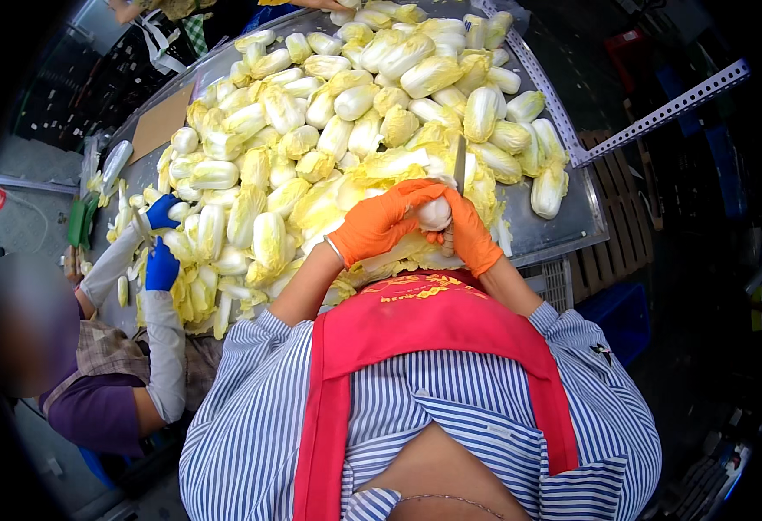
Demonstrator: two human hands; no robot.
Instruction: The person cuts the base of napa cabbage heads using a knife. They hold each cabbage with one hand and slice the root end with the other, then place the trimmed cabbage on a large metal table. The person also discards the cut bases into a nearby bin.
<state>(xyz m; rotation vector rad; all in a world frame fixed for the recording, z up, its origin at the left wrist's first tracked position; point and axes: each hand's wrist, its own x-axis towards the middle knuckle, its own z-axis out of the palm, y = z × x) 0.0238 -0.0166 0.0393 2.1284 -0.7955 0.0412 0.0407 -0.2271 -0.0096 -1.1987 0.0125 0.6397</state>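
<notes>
Both my hands wear orange gloves and meet close in front of the red apron. My left hand (pixel 384 221) grips a napa cabbage (pixel 434 213), its white base turned towards me. In my right hand (pixel 473 231) is a knife (pixel 460 164), its blade pointing away from me beside the cabbage. Right-hand fingers wrap the handle and press against the cabbage's right side. Loose yellow cabbage leaves (pixel 329 205) lie beneath and around both hands. Part of the held cabbage is hidden by my fingers.
A large heap of napa cabbages (pixel 355 101) covers much of the metal table (pixel 544 238). At left, a co-worker's blue-gloved hands (pixel 162 266) hold a knife (pixel 141 225). A perforated metal bar (pixel 667 112) juts out at right. Cardboard (pixel 160 124) lies on the far left edge.
</notes>
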